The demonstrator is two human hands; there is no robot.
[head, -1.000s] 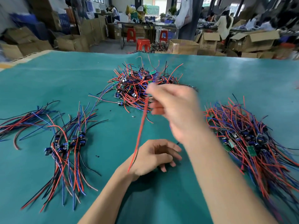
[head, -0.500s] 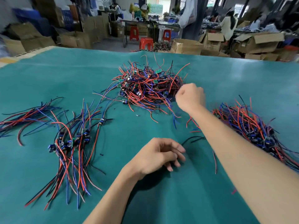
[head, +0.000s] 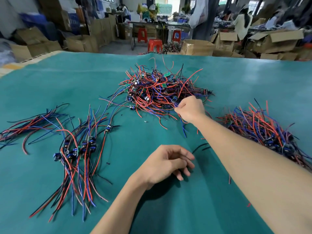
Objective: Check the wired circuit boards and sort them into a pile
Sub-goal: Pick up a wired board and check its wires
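A tangled heap of wired circuit boards (head: 157, 90) with red, blue and black leads lies at the middle back of the green table. My right hand (head: 190, 109) reaches into its near right edge and pinches the wires of one small board (head: 174, 99). A laid-out row of boards (head: 77, 147) with wires running toward me sits at the left. Another heap of boards (head: 263, 132) lies at the right, partly behind my right forearm. My left hand (head: 166, 163) rests on the table in front of me, fingers loosely curled, holding nothing.
A bundle of loose wires (head: 28, 125) lies at the far left. The green table cover (head: 168, 208) has a fold near my left hand. Cardboard boxes (head: 197, 47), red stools and seated people fill the room beyond the far edge.
My right hand let go of the red-wired board it held up, swung out to the middle heap and took hold of a board there. My left hand stayed put.
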